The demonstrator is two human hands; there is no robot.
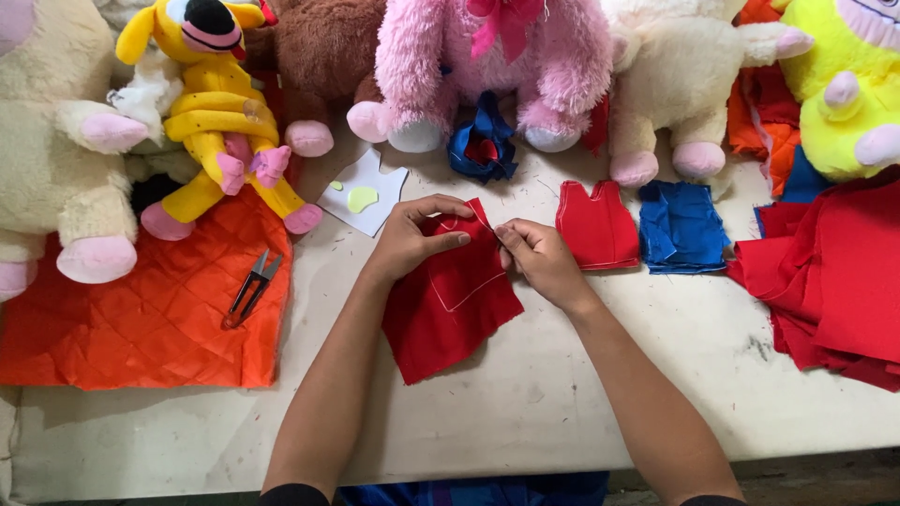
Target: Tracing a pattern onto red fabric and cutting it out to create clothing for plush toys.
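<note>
Two hands, left hand (pixel 412 239) and right hand (pixel 539 258), each grip closed on one red cloth piece (pixel 450 300).

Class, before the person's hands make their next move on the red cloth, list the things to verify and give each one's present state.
1. Left hand pinches the red cloth: ok.
2. Right hand pinches its top edge: ok.
3. Cloth lying flat on the table: not ok, top edge lifted.
4. Snips within sight, on the orange quilt: ok.
5. Needle or thread in the fingers: cannot tell.
6. Finished red vest clear of the hands: ok.
</note>
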